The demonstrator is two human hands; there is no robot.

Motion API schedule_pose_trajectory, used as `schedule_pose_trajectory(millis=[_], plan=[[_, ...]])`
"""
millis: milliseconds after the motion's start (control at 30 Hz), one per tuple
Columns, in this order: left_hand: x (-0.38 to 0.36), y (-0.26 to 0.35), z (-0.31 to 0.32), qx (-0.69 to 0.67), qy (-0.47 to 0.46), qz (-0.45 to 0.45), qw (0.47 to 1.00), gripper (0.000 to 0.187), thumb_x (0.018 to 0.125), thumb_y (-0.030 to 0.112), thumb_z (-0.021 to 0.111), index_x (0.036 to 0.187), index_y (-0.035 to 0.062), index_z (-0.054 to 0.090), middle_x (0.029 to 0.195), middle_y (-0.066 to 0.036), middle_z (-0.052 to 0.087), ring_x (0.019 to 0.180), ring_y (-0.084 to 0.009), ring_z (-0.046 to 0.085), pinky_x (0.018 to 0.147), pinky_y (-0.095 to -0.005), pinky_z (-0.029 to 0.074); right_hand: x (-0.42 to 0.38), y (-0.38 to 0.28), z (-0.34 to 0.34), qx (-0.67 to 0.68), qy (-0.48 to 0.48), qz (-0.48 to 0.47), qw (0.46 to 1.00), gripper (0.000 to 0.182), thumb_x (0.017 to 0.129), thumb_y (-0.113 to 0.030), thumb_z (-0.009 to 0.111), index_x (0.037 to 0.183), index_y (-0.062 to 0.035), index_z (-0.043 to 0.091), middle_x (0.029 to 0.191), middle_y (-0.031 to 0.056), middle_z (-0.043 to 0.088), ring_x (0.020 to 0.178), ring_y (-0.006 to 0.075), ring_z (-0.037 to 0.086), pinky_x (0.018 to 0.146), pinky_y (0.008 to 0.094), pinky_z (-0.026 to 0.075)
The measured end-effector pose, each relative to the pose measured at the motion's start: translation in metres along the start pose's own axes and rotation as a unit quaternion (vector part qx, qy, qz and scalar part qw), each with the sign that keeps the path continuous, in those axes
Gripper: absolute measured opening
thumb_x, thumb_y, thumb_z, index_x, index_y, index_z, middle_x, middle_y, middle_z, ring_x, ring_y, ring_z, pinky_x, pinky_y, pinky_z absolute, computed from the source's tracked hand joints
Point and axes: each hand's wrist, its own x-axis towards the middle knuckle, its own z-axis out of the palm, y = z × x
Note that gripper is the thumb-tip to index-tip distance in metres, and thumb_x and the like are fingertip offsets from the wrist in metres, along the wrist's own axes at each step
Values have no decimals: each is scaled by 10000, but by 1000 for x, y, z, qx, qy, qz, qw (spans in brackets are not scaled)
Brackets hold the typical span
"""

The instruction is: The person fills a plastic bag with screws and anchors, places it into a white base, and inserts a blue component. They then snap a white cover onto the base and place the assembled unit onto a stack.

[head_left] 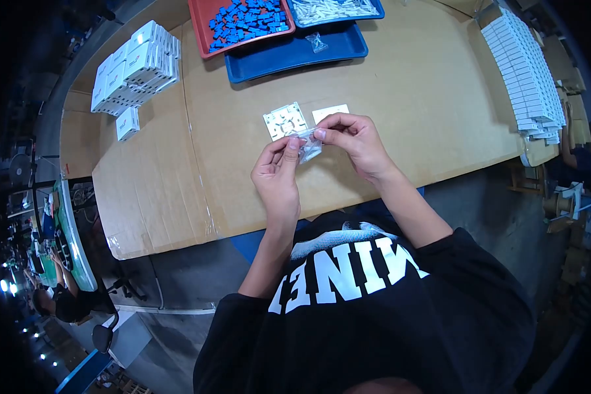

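Between my two hands is a small clear plastic bag (310, 150) with whitish pieces inside. My left hand (279, 172) pinches its upper left edge between thumb and fingers. The upper right edge is pinched by my right hand (361, 146). Just beyond the bag, a white square plastic plate (285, 121) with raised or cut-out shapes lies on the cardboard-covered table (243, 190). To its right lies a second white flat piece (330, 111), partly hidden behind my right hand.
A red tray (203, 29) of blue parts, a blue tray (338, 23) of white pieces and a blue tray (269, 69) holding a small bag (317, 43) stand at the back. White stacks (134, 65) are left, more stacks (522, 72) right. A person (65, 299) works far left.
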Motion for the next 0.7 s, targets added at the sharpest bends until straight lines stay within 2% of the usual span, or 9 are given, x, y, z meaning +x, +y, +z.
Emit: schedule_pose_trajectory(millis=[100,500,700], plan=[[-1,1,1,3,-1,-3,1000,205,1025,119,676,1156,-39,674,1069,-118,744,984,-145,707,860,-258,574,0,0,-1,-39,-3,-28,999,121,942,-56,746,1051,-2,744,1001,66,740,943,127,681,878,290,553],[-2,3,4,24,19,47,998,166,1014,75,685,1111,-58,665,1044,-119,733,976,-138,696,900,-269,556,-5,7,11,30,-1,2,1000,125,961,-59,725,1074,-5,715,1034,69,719,967,121,671,906,285,552],[-2,2,2,10,-10,28,1000,175,1012,59,682,1140,-58,658,1064,-110,719,1006,-136,681,908,-272,553,-5,5,12,8,3,6,1000,141,960,-59,728,1087,-4,707,1031,60,711,966,114,660,879,270,540]])
